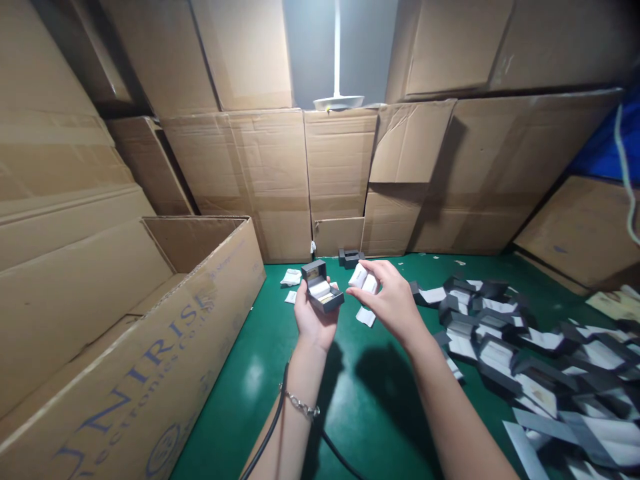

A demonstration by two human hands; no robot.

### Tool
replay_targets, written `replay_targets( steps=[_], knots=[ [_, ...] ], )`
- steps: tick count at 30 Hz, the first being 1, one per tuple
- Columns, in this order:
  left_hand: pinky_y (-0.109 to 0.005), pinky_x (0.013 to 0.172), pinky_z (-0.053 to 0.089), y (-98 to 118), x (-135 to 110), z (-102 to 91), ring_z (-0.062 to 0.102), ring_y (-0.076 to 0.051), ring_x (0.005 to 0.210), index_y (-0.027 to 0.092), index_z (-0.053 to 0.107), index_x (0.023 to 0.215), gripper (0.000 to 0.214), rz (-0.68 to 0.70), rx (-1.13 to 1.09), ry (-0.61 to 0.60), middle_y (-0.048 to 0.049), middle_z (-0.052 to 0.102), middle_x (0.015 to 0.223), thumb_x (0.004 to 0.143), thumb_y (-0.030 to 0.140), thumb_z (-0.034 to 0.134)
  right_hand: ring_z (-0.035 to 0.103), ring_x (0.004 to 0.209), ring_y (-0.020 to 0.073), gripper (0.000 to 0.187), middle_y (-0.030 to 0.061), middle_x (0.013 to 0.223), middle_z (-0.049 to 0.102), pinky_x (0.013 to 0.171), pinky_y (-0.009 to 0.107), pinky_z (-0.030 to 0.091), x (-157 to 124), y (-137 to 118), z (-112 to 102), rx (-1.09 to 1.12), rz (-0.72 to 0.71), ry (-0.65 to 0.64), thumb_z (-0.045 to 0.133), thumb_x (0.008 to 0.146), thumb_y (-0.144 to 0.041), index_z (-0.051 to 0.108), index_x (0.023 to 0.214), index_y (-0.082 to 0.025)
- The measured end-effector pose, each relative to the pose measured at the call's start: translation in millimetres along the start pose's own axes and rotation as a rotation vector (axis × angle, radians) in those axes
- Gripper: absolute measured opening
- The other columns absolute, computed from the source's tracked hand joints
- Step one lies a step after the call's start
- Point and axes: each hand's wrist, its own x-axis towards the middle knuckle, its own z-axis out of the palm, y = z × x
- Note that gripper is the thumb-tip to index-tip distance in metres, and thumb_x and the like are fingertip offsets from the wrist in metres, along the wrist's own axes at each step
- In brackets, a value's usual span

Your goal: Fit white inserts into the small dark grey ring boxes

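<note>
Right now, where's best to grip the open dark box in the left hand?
Probably by the dark box's base, coming from the front right: that corner juts clear of the left hand, which supports the box from below and the left. I'd avoid the raised lid; it stands open and could swing.

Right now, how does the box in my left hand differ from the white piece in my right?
The box is dark outside, while the white piece is mostly white. The box is larger than the white piece. The box stands open, resting in your left hand; the white piece is pinched by your right hand. Both are held above the green table.
</note>
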Motion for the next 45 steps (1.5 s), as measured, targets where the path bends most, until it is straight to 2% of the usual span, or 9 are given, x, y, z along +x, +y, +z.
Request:
replay_targets(
  steps=[9, 14, 21, 25, 27, 31, 36, 39, 45],
  knots=[
    [-0.035, 0.07, 0.049, -5.1, -2.3, 1.5, 0.056, -0.021, 0.084, 0.008, 0.052, 0.11, 0.033, -0.071, 0.001, -0.101, -0.0121, 0.056, 0.093, 0.094, 0.035, 0.044, 0.052, 0.097, 0.0132, 0.044, 0.0074, 0.106, 0.053, 0.082, 0.024, 0.046, -3.1, -3.1, 0.4, -0.034, -0.165, 0.097, 0.065, 0.074, -0.034, 0.059, 0.111, -0.012],
    [-0.037, 0.077, 0.049, -6.1, -7.0, 5.7, 0.058, -0.02, 0.083, 0.013, 0.056, 0.108, 0.026, -0.076, -0.04, -0.17, -0.01, 0.059, 0.099, 0.094, 0.03, 0.042, 0.051, 0.099, 0.0106, 0.046, 0.0047, 0.106, 0.054, 0.085, 0.021, 0.045, -5.3, -9.3, -1.8, -0.019, -0.248, 0.184, 0.067, 0.074, -0.031, 0.054, 0.115, -0.014],
    [-0.037, 0.08, 0.048, -4.6, -13.2, 11.4, 0.06, -0.021, 0.088, 0.013, 0.058, 0.107, 0.029, -0.086, -0.038, -0.202, -0.0112, 0.061, 0.099, 0.095, 0.032, 0.041, 0.05, 0.097, 0.0116, 0.036, 0.0049, 0.101, 0.054, 0.085, 0.022, 0.043, -8.2, -24.3, -3.1, -0.053, -0.281, 0.298, 0.067, 0.074, -0.031, 0.054, 0.103, -0.015],
    [-0.036, 0.078, 0.048, -1.1, -16.9, 12.4, 0.059, -0.022, 0.09, 0.014, 0.047, 0.126, 0.035, -0.052, -0.036, -0.197, -0.0126, 0.06, 0.102, 0.096, 0.031, 0.039, 0.05, 0.1, 0.014, 0.035, 0.0077, 0.104, 0.053, 0.087, 0.024, 0.043, -11.1, -32.9, -2.9, -0.069, -0.276, 0.358, 0.065, 0.075, -0.03, 0.055, 0.104, -0.014],
    [-0.036, 0.077, 0.048, 1.1, -18.8, 12.1, 0.058, -0.024, 0.094, 0.018, 0.036, 0.137, 0.043, -0.048, -0.03, -0.225, -0.0126, 0.06, 0.102, 0.096, 0.031, 0.038, 0.052, 0.096, 0.0137, 0.037, 0.0067, 0.102, 0.055, 0.083, 0.024, 0.045, -12.2, -35.1, -4.6, 0.006, -0.208, 0.301, 0.067, 0.073, -0.033, 0.057, 0.104, -0.015],
    [-0.034, 0.076, 0.047, 1.9, -19.9, 9.5, 0.058, -0.022, 0.092, 0.023, 0.018, 0.146, 0.055, -0.018, -0.006, -0.269, -0.0116, 0.059, 0.104, 0.096, 0.026, 0.038, 0.056, 0.085, 0.0104, 0.037, 0.0032, 0.098, 0.058, 0.069, 0.018, 0.047, -12.4, -35.3, -8.8, 0.185, -0.072, 0.061, 0.067, 0.071, -0.039, 0.06, 0.1, -0.017],
    [-0.033, 0.083, 0.047, -6.1, -20.1, 5.4, 0.058, -0.019, 0.096, 0.033, -0.006, 0.146, 0.078, 0.108, 0.091, -0.378, -0.0086, 0.057, 0.111, 0.091, 0.018, 0.048, 0.056, 0.089, 0.0111, 0.037, 0.0033, 0.099, 0.058, 0.075, 0.02, 0.047, -9.3, -30.9, -2.3, 0.145, -0.033, -0.021, 0.067, 0.068, -0.033, 0.063, 0.101, -0.016],
    [-0.034, 0.09, 0.044, -9.8, -21.4, 5.1, 0.058, -0.017, 0.1, 0.038, -0.011, 0.143, 0.084, 0.138, 0.144, -0.385, -0.0067, 0.055, 0.115, 0.09, 0.013, 0.049, 0.056, 0.086, 0.011, 0.038, 0.002, 0.097, 0.058, 0.074, 0.021, 0.046, -8.4, -27.9, 3.5, 0.14, 0.059, -0.066, 0.066, 0.067, -0.033, 0.063, 0.101, -0.017],
    [-0.038, 0.099, 0.038, -10.2, -21.0, 5.8, 0.056, -0.017, 0.103, 0.036, -0.011, 0.144, 0.084, 0.139, 0.176, -0.404, -0.0078, 0.055, 0.117, 0.09, 0.013, 0.05, 0.055, 0.088, 0.011, 0.04, 0.0005, 0.1, 0.057, 0.077, 0.021, 0.045, -8.9, -27.2, 6.6, 0.195, 0.196, -0.157, 0.067, 0.064, -0.032, 0.064, 0.102, -0.02]
  ],
)
